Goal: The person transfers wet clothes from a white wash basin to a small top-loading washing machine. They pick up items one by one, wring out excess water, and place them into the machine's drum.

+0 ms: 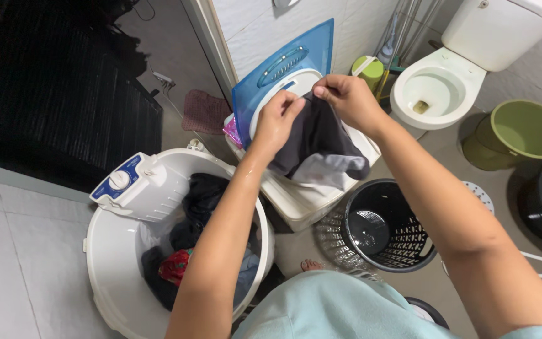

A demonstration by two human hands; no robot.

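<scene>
Pale blue cloth point(334, 311) of the person's own clothing filled the bottom edge, and both bare forearms reached up from it. Left hand point(275, 119) and right hand point(346, 97) were each pinched shut on the top edge of a dark grey garment with a lighter grey band point(321, 147), holding it up so it hung over the small white spin tub point(302, 201) with its raised translucent blue lid point(283, 72). Beside it to the left stood a round white plastic washing tub point(117, 251) holding dark and red laundry point(183, 251). A black perforated laundry basket point(387, 226) sat on the floor just right, with a white toilet point(440, 81) and green bucket point(519, 132) beyond.
</scene>
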